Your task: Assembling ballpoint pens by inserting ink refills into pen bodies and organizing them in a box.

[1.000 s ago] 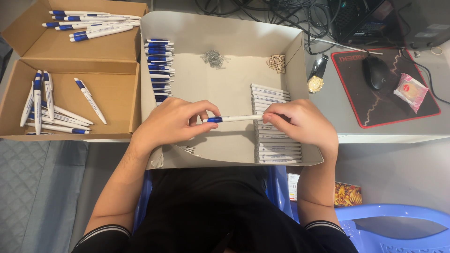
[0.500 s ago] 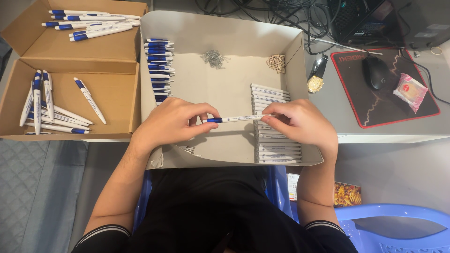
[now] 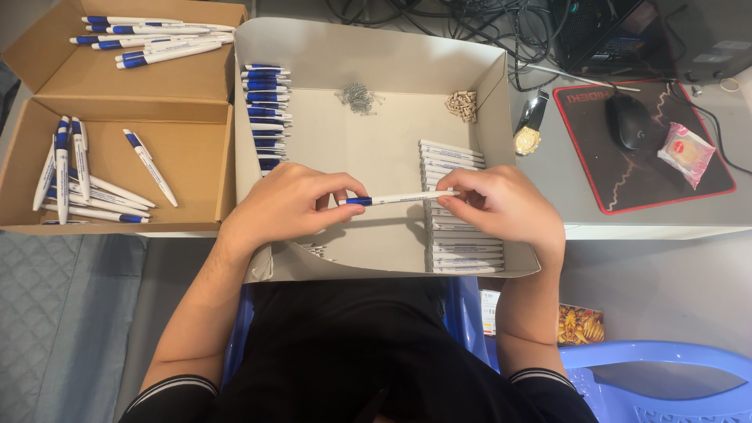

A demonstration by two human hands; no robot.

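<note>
Both hands hold 1 white plastic pen with a blue end [image 3: 398, 198] level above the grey cardboard tray [image 3: 368, 55]. The left hand [image 3: 286, 207] has its fingers [image 3: 342, 208] pinched shut on the blue end; the right hand [image 3: 505, 206] has its fingers [image 3: 462, 188] closed on the white end. The pen spans the gap between the 2 hands, lying crosswise.

Just under and behind the right fingers sits a column of white pen barrels [image 3: 462, 235] stacked flat in the tray. Beyond the left fingers, along the tray's far-left wall, lies a row of blue pen parts [image 3: 265, 106]. Farther out from both hands are a small heap of metal springs [image 3: 358, 96] and a small heap of tan pieces [image 3: 461, 105].

Well left of the left hand, an open brown cardboard box [image 3: 196, 149] holds finished white and blue pens [image 3: 86, 184]. Well right of the right hand, on the grey tabletop [image 3: 572, 213], a black computer mouse [image 3: 625, 121] rests on a black mouse pad with a red edge [image 3: 666, 188].
</note>
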